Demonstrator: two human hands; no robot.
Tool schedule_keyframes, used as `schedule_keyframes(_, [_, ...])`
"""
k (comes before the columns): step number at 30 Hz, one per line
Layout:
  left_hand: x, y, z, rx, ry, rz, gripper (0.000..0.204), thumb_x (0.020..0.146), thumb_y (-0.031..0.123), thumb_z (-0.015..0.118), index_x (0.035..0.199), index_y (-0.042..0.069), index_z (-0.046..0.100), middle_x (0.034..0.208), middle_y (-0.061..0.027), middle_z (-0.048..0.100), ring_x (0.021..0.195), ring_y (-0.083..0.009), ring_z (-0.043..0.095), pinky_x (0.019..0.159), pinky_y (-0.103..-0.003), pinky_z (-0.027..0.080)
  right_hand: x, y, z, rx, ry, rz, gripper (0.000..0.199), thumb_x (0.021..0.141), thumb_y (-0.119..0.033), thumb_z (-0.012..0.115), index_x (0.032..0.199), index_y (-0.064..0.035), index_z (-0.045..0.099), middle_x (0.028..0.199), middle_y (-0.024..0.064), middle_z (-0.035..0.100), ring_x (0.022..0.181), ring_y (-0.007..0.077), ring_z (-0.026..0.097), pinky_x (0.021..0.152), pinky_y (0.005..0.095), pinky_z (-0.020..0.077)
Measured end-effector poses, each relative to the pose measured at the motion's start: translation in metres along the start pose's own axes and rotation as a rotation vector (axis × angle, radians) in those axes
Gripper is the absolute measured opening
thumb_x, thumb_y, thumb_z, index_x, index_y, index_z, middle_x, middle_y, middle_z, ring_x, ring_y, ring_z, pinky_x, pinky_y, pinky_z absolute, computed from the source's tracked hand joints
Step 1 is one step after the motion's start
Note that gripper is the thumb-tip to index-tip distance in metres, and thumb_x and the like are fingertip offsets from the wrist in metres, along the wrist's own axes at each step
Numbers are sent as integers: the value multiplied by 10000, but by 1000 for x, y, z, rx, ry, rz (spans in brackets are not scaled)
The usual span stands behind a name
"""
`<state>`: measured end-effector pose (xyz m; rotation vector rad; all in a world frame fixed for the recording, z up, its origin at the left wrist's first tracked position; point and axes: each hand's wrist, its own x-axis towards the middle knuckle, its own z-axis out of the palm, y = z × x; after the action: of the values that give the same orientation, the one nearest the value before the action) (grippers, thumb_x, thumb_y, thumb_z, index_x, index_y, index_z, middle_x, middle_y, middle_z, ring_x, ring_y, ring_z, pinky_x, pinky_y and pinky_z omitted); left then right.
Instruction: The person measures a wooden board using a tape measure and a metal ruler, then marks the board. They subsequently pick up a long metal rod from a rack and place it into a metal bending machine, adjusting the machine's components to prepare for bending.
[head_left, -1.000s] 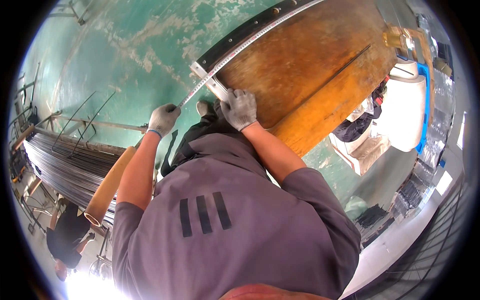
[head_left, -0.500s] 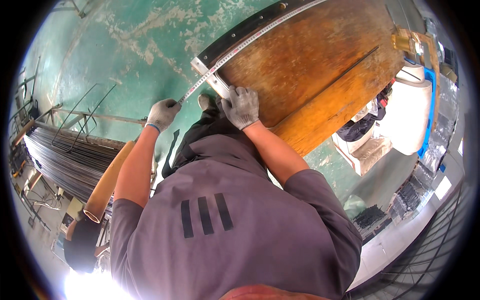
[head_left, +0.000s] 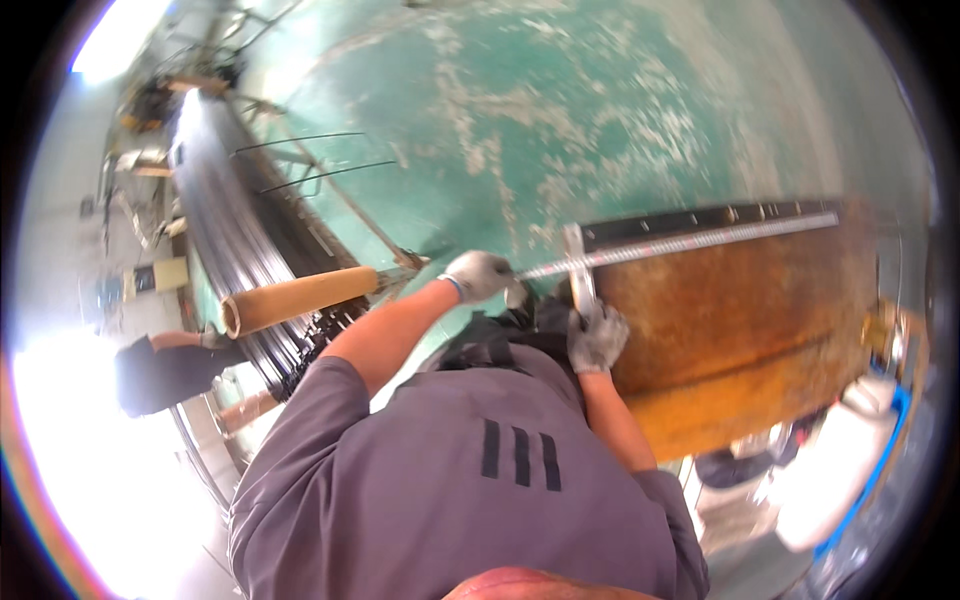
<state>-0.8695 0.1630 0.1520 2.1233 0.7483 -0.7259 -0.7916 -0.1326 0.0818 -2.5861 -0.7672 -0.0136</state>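
My left hand [head_left: 477,276], in a pale work glove, is closed on the end of a white tape measure [head_left: 690,243]. From there the tape runs right across a silvery metal bar [head_left: 581,282] and along the far side of a worn brown wooden tabletop [head_left: 730,310]. A dark strip [head_left: 690,222] with small fittings borders that far side. The gloved right hand [head_left: 598,338] rests at the table's left end, its fingers curled round the near end of the metal bar. Blur hides the finer details of both grips.
Left of me lie a brown cardboard tube [head_left: 300,298] and a long bundle of dark rods [head_left: 225,190]. Another person's dark sleeve [head_left: 165,375] shows beyond them. A white roll [head_left: 840,465] and a blue edge [head_left: 880,460] stand at the right. The floor [head_left: 480,130] is scuffed green.
My view has turned leftward, so the table now sits further right and lower, and more of the rods shows. Both hands keep their holds on the tape and the bar.
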Motion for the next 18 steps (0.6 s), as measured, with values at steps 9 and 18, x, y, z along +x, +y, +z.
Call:
schedule_keyframes(9, [-70,-11,1,-132,89,-5,284,929,362,682,1080,174,832,1011,-146,802,953,-374,765,877,-480,598,3,-13,-5,-42,-76,-58,277,812,-301,825,955,-91,714,925,180,671,908,429,651,784,576,508])
schedule_keyframes(18, [-145,-104,63,-353,283,-167,342,928,421,683,1018,123,826,969,-193,783,922,-406,753,835,-488,590,-2,-7,-1,-116,-30,-149,311,848,-294,796,946,-25,674,889,225,658,927,458,646,815,584,499])
